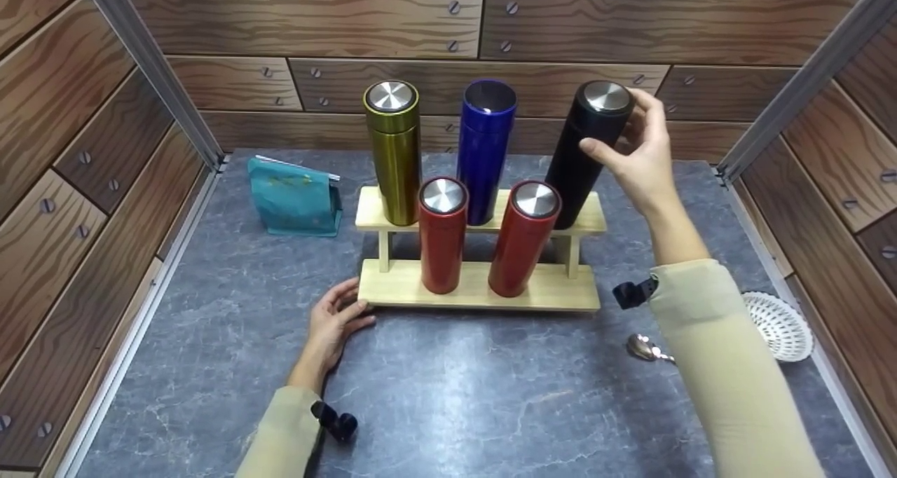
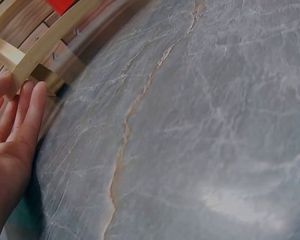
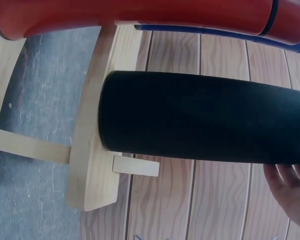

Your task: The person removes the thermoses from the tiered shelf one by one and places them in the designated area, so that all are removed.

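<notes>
A two-tier wooden stand (image 1: 483, 296) holds several slim vacuum flasks upright. My right hand (image 1: 648, 162) grips the black flask (image 1: 580, 148) near its steel-topped lid, thumb on the near side and fingers behind. Its base sits at the right end of the upper shelf (image 3: 97, 170). My left hand (image 1: 328, 331) pinches the lower shelf's front left corner, as the left wrist view also shows at the stand's edge (image 2: 32, 55). Left along the upper shelf are a blue flask (image 1: 483, 155) and a gold-green flask (image 1: 398, 169). Two red flasks (image 1: 443, 247) occupy the lower shelf.
A teal pouch (image 1: 294, 201) stands left of the stand on the grey marbled tabletop (image 1: 448, 387). To the right lie a metal spoon (image 1: 641, 347) and a white woven basket (image 1: 781, 327), both partly behind my right sleeve. Wood-patterned walls (image 1: 392, 22) enclose the back and sides.
</notes>
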Demonstrator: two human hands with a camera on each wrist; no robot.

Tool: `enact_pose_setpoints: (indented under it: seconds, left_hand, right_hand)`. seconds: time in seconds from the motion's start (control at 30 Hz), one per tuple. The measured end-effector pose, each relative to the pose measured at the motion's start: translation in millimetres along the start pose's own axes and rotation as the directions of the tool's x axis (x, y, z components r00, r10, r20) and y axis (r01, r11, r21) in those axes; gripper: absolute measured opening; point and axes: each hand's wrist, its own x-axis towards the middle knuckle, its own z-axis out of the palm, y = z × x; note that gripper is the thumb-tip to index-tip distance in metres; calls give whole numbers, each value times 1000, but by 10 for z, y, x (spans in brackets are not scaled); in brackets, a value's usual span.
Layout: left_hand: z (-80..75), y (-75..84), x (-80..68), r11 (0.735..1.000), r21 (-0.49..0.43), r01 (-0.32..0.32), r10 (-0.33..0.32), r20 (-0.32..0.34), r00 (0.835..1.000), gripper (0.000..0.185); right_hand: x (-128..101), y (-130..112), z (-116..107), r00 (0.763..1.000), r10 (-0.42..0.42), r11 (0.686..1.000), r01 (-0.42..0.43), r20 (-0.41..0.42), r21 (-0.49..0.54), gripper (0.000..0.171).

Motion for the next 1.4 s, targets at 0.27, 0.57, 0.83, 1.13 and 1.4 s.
enact_pose_setpoints:
  seconds: [0.27, 0.57, 0.83, 1.13, 1.4]
  left_hand:
    - [-3, 42, -1, 1000, 7, 14, -14, 11, 1000, 53]
    - [47, 48, 26, 999, 25, 29, -29, 5, 1000, 50]
    - [21, 59, 46, 998, 21, 54, -54, 8, 998, 50]
    - [24, 77, 71, 997, 38, 65, -66, 30, 997, 54]
    - [15, 72, 89, 996, 36, 76, -77, 35, 996, 53]
  right_hand:
    - [-7, -22, 56, 999, 10, 1000, -9, -33, 13, 69]
    - [-52, -104, 27, 995, 6, 999, -3, -99, 39, 66]
    - [-53, -198, -71, 992, 6, 998, 3, -127, 70, 65]
    - [-84, -216, -313, 984, 5, 990, 20, -180, 139, 66]
    - [-96, -185, -534, 970, -16, 978, 66, -242, 199, 67]
